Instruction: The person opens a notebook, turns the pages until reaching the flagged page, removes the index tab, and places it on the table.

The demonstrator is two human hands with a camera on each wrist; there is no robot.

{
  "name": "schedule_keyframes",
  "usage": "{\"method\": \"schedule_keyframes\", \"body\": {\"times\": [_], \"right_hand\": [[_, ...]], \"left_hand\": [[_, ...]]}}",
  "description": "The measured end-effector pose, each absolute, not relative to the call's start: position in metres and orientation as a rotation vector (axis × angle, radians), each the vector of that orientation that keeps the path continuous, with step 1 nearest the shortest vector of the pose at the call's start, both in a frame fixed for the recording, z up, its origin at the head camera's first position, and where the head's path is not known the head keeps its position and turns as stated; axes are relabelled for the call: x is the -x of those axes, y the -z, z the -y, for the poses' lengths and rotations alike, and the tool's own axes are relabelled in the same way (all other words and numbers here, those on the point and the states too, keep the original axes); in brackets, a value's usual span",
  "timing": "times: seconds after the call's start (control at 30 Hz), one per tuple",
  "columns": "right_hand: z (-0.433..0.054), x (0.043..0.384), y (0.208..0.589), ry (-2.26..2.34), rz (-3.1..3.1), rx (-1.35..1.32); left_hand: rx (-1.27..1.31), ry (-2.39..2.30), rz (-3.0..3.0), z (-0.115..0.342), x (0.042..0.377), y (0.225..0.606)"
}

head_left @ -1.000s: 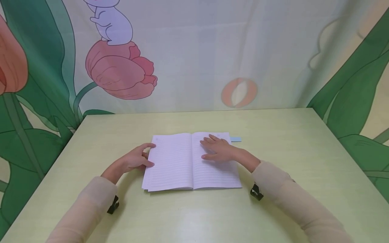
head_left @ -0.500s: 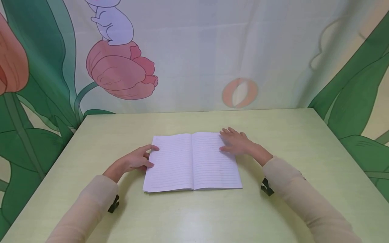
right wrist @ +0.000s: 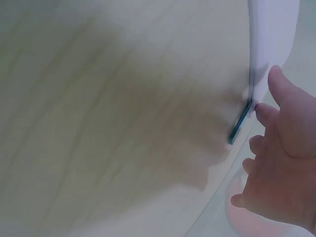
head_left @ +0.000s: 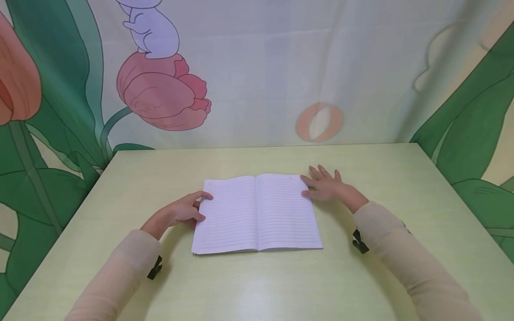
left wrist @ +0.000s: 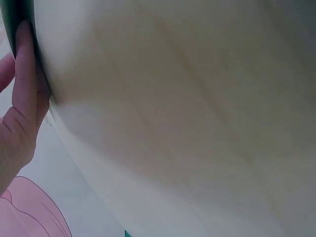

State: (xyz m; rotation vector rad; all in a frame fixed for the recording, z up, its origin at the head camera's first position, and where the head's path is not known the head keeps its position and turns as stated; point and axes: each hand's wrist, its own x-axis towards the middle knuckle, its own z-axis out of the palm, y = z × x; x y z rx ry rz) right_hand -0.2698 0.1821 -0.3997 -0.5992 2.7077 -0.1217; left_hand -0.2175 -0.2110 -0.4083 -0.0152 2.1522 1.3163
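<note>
An open notebook (head_left: 237, 218) with lined white pages lies on the table, blank apart from its ruling. My left hand (head_left: 186, 208) holds its left edge, with the thumb and index finger on the page and the other fingers curled beside the edge. In the left wrist view, fingers (left wrist: 25, 84) lie against the dark green cover (left wrist: 11, 19). My right hand (head_left: 323, 183) is at the upper right edge, its thumb and index finger touching the page border and the others spread. A teal strip (right wrist: 240, 123) juts from the notebook near the right fingertips.
The pale wooden table (head_left: 257, 285) extends around the notebook on all sides. Behind it hangs a curtain (head_left: 249, 80) printed with flowers, leaves and a white animal. Dark clips (head_left: 360, 243) show beneath the sleeves.
My right hand has slid right across the right page to its outer edge, spreading its fingers and covering the blue tab. The left hand stays at the left edge, its lower page corners now better aligned.
</note>
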Motion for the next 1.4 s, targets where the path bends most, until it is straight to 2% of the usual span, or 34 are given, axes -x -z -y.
{"method": "schedule_keyframes", "body": {"times": [0.37, 0.77, 1.4], "right_hand": [[-0.181, 0.263, 0.403, 0.062, -2.719, 0.603], [-0.174, 0.257, 0.409, -0.004, -2.734, 0.791], [-0.160, 0.241, 0.409, 0.072, -2.678, 0.846]], "left_hand": [[0.026, -1.270, -2.191, 0.208, 0.219, 0.408], [0.046, -1.229, -2.211, 0.206, 0.217, 0.405], [0.041, -1.220, -2.220, 0.204, 0.217, 0.406]]}}
